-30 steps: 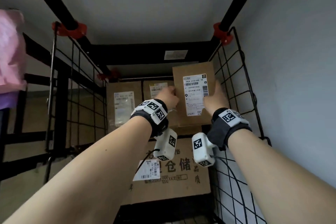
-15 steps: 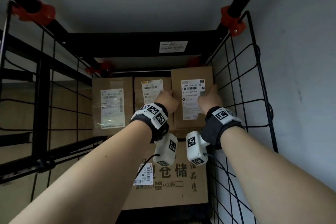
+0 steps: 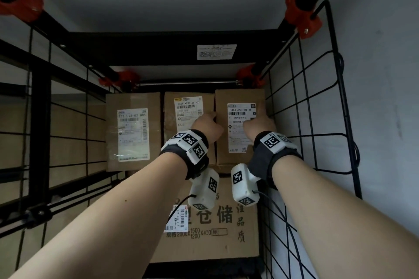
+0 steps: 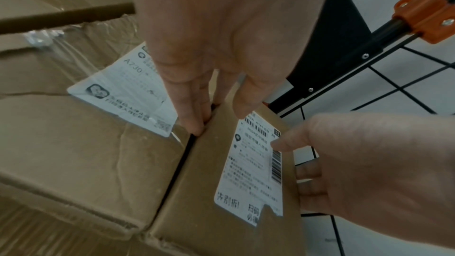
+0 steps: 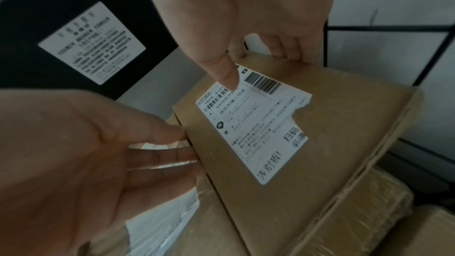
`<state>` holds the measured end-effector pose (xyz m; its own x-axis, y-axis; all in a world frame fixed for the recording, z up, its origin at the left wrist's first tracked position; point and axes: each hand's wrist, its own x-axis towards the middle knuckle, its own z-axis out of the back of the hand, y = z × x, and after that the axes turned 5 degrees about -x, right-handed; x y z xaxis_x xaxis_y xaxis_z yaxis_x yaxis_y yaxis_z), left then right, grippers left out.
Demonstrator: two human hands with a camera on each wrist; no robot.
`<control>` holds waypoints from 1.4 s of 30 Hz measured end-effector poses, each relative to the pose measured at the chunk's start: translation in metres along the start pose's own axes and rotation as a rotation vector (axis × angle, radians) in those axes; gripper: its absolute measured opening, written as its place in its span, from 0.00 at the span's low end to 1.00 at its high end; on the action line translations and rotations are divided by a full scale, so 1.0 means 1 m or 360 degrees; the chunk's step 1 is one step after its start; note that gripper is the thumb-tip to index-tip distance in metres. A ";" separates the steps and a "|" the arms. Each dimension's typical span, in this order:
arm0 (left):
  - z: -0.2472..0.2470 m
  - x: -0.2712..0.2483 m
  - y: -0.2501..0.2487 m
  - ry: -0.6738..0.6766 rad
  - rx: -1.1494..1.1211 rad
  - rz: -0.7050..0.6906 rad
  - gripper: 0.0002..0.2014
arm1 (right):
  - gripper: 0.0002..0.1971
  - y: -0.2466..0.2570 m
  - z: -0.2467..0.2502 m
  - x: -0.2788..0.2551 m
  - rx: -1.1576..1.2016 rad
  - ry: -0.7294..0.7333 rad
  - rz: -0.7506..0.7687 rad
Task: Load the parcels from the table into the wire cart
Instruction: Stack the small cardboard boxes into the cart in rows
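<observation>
A brown parcel (image 3: 240,97) with a white label lies in the far right corner of the wire cart (image 3: 136,50), beside the middle parcel (image 3: 188,106). My left hand (image 3: 208,127) grips its left edge. In the left wrist view the fingers (image 4: 192,116) reach into the gap between the two parcels, and the thumb lies on top. My right hand (image 3: 258,127) holds the right side; its thumb (image 5: 227,79) presses the label (image 5: 253,129) and the fingers curl over the far edge. A third parcel (image 3: 132,131) lies at the left.
The parcels rest on a large printed carton (image 3: 215,233) that fills the cart floor. Black wire mesh walls (image 3: 317,133) stand close on both sides, with orange clamps (image 3: 302,18) at the frame corners. A white wall is just beyond the right mesh.
The held parcel has gone down and further in, from raised above the row to level beside the middle parcel. Both hands kept their hold and my view came closer.
</observation>
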<state>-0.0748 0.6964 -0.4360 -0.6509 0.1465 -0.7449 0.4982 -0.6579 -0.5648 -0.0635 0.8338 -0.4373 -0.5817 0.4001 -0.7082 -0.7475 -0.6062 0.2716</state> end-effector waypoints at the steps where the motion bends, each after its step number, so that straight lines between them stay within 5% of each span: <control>1: 0.001 -0.001 0.000 -0.0027 0.0009 0.0001 0.21 | 0.40 0.000 -0.001 0.000 0.0005 -0.0013 -0.0006; 8: 0.037 -0.008 0.029 -0.0706 -0.0268 0.0095 0.25 | 0.42 -0.003 -0.005 0.002 0.0057 -0.0084 -0.0025; 13: 0.075 -0.025 0.067 -0.1197 0.0083 0.0440 0.38 | 0.42 0.004 -0.012 -0.001 -0.0082 -0.0020 -0.0077; 17: 0.094 -0.033 0.102 -0.1088 -0.0129 0.0744 0.53 | 0.48 0.001 -0.017 -0.003 -0.0141 -0.0100 -0.0092; 21: 0.096 -0.033 0.121 -0.0951 -0.0183 0.0699 0.60 | 0.61 0.007 -0.022 -0.011 -0.0271 -0.0057 -0.0123; 27: 0.087 -0.035 0.127 -0.0944 -0.0229 0.0618 0.61 | 0.68 0.002 -0.037 -0.025 -0.0504 -0.0068 -0.0086; 42: 0.085 -0.048 0.133 -0.0909 -0.0198 0.0530 0.61 | 0.68 -0.004 -0.042 -0.040 -0.0526 -0.0058 -0.0110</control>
<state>-0.0255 0.5392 -0.4453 -0.6350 -0.4857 -0.6007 0.7647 -0.5055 -0.3996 -0.0236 0.7915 -0.4377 -0.5489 0.4685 -0.6922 -0.6447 -0.7644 -0.0061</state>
